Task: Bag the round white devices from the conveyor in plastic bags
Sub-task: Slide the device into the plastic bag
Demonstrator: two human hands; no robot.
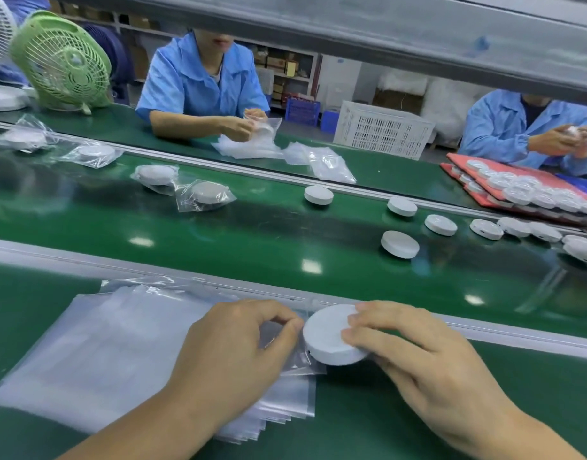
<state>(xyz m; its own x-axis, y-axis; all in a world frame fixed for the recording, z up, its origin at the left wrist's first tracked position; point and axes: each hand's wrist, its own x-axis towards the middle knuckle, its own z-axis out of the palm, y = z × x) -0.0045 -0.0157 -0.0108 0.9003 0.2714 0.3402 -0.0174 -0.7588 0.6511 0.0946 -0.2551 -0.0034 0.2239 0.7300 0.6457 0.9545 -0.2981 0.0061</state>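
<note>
My right hand [415, 353] grips a round white device [328, 336] by its right side, just above the near bench. My left hand [239, 346] pinches the mouth of the top clear plastic bag [285, 330] right beside the device. That bag lies on a stack of clear plastic bags [112, 346] spread over the near left of the bench. Several bare round white devices [400, 244] ride the green conveyor [219, 240] on the right. Several bagged devices [202, 195] lie on the belt further left.
Across the belt, two people in blue coats handle bags and devices. A green fan [61, 61] stands at the far left. Red trays [504, 180] full of devices lie at the far right, beside a white crate [381, 132]. A grey metal beam [351, 31] crosses overhead.
</note>
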